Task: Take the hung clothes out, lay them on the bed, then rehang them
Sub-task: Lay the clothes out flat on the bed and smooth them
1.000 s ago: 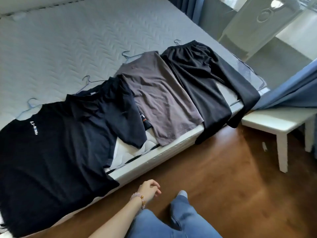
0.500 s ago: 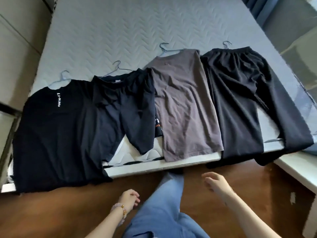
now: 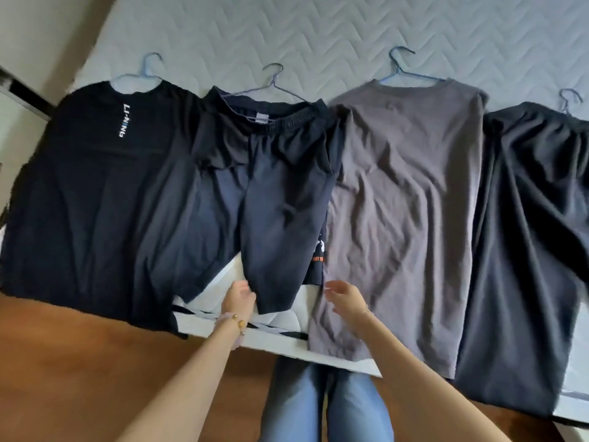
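— Clothes (image 3: 404,202)?
— On the bed (image 3: 287,33), in a row from nine to three o'clock.
— Hands?
— Left hand (image 3: 239,298) at the navy shorts' (image 3: 277,193) hem, grip unclear; right hand (image 3: 345,298) at its three o'clock, loosely spread, empty.

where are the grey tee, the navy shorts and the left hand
grey tee (image 3: 404,193), head view, mid front
navy shorts (image 3: 280,199), head view, on one leg
left hand (image 3: 237,298), head view, back of hand
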A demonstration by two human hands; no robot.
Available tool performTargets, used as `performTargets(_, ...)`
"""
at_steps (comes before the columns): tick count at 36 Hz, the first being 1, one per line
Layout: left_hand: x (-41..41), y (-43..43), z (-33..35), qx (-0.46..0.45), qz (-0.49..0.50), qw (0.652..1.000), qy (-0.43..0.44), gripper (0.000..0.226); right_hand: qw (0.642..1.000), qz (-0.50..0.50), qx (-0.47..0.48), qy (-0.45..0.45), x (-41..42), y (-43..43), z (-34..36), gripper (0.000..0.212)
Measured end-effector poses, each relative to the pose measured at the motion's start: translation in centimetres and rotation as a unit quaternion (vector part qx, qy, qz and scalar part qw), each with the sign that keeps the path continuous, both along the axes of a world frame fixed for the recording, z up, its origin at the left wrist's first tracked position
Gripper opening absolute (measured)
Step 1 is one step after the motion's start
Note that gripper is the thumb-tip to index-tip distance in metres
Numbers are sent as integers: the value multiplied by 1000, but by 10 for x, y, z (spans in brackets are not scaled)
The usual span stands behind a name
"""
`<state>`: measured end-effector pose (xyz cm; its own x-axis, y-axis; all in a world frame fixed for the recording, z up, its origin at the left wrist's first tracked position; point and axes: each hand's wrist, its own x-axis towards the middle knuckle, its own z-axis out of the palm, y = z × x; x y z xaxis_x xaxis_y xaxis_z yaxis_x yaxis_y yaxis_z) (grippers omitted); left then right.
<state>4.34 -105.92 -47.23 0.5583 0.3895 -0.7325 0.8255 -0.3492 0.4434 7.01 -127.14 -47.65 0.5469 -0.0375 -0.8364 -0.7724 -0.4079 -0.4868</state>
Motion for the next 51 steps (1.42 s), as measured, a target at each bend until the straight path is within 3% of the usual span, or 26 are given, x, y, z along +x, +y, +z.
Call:
performTargets(3,25,-1,-25,-10,32,999,15,13,1000,7,-27,-6,27,12,-19,22)
performTargets(5,34,3,-44,-22,65,997,37,29,999,8,-36,-8,38,19,-29,12)
performTargets(7,40,7,-57,-21,94,994,49,40,999,12,-38,-11,45,25,-36,19)
performTargets(11,44,7,-66,-25,147,989,20,36,999,18,-45,-6,51,34,-50,17)
performTargets(14,40,6,-68,-19,168,985,11,29,998,-8,-63,13,52,40,-61,32)
performTargets(17,35,2,-62,-35,184,982,-23,21,997,-9,-79,10,53,44,-63,29)
performTargets(21,26,3,-48,-77,246,960,-109,16,996,-34,-59,-51,51,39,-56,18)
performTargets(25,20,14,-39,-112,279,943,-140,21,985,-105,-43,-130,44,21,-34,30)
performTargets(30,22,21,-36,-71,320,934,-144,23,965,-166,-51,-197,36,-29,-13,33)
performTargets(34,28,7,-43,-45,283,948,-137,16,964,-149,-99,-196,21,-70,-12,28)
performTargets(37,25,-13,-50,-21,220,969,-114,19,969,-170,-105,-143,6,-89,-26,24)
performTargets(42,-3,-27,-63,-29,227,974,0,28,973,-203,-88,-61,2,-94,-52,12)
performTargets(47,-22,-22,-64,-51,141,987,51,19,984,-147,-87,-45,9,-94,-58,1)
performTargets(51,-26,-18,-60,-83,122,988,46,21,988,-115,-91,-46,5,-96,-54,5)
